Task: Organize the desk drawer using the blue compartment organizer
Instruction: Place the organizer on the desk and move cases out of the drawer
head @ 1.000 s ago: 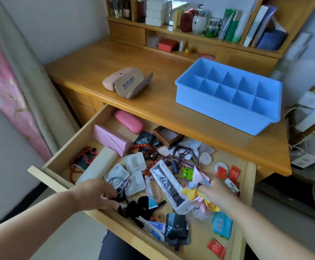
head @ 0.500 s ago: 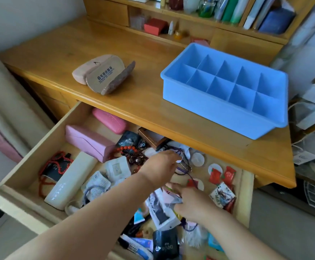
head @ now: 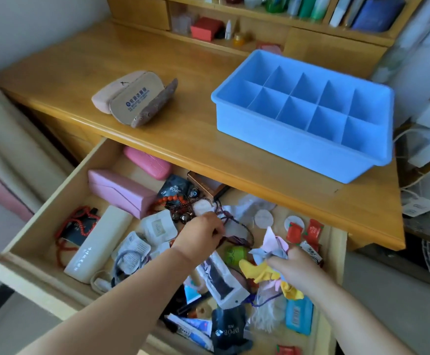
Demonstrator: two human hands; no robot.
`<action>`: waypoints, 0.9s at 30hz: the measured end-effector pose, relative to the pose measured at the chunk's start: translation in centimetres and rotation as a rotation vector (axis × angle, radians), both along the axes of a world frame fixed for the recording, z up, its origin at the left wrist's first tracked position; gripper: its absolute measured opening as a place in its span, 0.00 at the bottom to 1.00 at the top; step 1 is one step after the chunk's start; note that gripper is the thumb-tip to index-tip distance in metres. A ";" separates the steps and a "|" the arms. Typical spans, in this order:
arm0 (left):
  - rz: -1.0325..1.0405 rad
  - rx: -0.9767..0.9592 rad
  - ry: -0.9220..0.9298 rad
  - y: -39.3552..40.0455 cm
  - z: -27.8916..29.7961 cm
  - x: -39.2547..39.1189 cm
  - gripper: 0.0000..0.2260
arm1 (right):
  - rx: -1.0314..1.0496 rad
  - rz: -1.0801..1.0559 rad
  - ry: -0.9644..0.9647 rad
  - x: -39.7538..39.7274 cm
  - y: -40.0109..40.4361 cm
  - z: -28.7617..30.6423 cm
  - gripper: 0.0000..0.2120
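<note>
Sorting is just starting: the organizer [head: 303,116] sits empty on the desk [head: 183,139] above the open drawer [head: 55,208]. The right hand [head: 289,265] clutches a bunch of scrunchies [head: 262,271]; the left hand [head: 203,231] pinches a cord [head: 237,228] amid clutter. Next, probably, lifting both into compartments.

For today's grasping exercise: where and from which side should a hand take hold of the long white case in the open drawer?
Grip the white case across its narrow width near the middle, coming from above. It lies flat and long along the drawer floor with its top bare, while clutter crowds its right side.
</note>
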State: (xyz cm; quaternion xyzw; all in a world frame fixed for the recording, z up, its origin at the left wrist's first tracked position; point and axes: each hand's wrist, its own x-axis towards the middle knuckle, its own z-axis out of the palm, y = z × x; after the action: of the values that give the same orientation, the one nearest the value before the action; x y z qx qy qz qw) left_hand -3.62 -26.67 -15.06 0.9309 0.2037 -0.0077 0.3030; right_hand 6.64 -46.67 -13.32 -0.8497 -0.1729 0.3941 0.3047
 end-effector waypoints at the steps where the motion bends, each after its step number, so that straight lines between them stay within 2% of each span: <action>1: -0.011 -0.009 0.003 0.1 0.0 -1.1 0.07 | -0.009 -0.006 -0.008 0.1 0.4 0.2 0.15; 3: -0.010 0.006 0.002 0.2 0.3 -2.6 0.07 | -0.016 0.014 -0.067 0.8 1.4 0.4 0.17; 5: 0.030 0.059 0.008 0.4 0.8 -3.4 0.08 | 0.023 0.045 -0.125 1.5 2.9 1.1 0.09; 7: 0.033 0.110 0.106 0.7 1.3 -4.1 0.09 | 0.006 0.065 -0.153 2.0 4.2 1.3 0.02; 9: -0.029 0.182 0.302 0.9 1.7 -4.3 0.11 | -0.090 0.163 -0.143 1.6 4.8 0.9 0.16; 11: -0.005 0.252 0.360 0.9 2.2 -4.0 0.09 | -0.185 0.317 -0.125 0.3 4.5 0.1 0.21; 14: 0.050 0.268 0.115 0.4 1.9 -2.1 0.11 | -0.154 0.389 -0.094 -1.9 3.2 -0.7 0.21; 16: -0.061 0.255 0.119 -0.6 1.4 -0.4 0.17 | -0.156 0.396 -0.121 -2.5 2.4 -0.9 0.27; 17: -0.113 0.308 0.156 -1.1 1.2 0.3 0.16 | -0.155 0.395 -0.139 -2.6 2.1 -1.0 0.29; 19: -0.070 0.337 0.104 -1.5 0.9 1.2 0.10 | -0.155 0.407 -0.155 -2.9 1.4 -0.8 0.29; 20: 0.023 0.235 -0.007 -1.5 1.0 1.4 0.08 | -0.146 0.400 -0.137 -2.9 1.1 -0.7 0.27; 22: 0.229 -0.098 -0.232 -1.2 1.8 1.1 0.04 | -0.101 0.332 -0.088 -2.6 0.4 -0.4 0.20; 23: 0.314 -0.288 -0.316 -0.9 2.4 0.7 0.07 | -0.066 0.261 -0.054 -2.4 0.1 -0.3 0.16; 25: 0.419 -0.658 -0.437 -0.4 4.0 -0.2 0.07 | 0.027 0.041 0.043 -2.0 0.0 0.2 0.10; 27: 0.443 -0.949 -0.506 -0.2 5.8 -1.1 0.05 | 0.217 -0.292 0.266 -1.6 0.3 1.1 0.10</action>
State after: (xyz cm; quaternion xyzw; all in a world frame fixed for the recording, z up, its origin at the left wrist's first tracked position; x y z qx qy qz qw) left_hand -4.70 -26.85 -9.25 0.6014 0.2891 0.1883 0.7206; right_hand 5.01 -46.40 -12.21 -0.7684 -0.0478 0.4335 0.4683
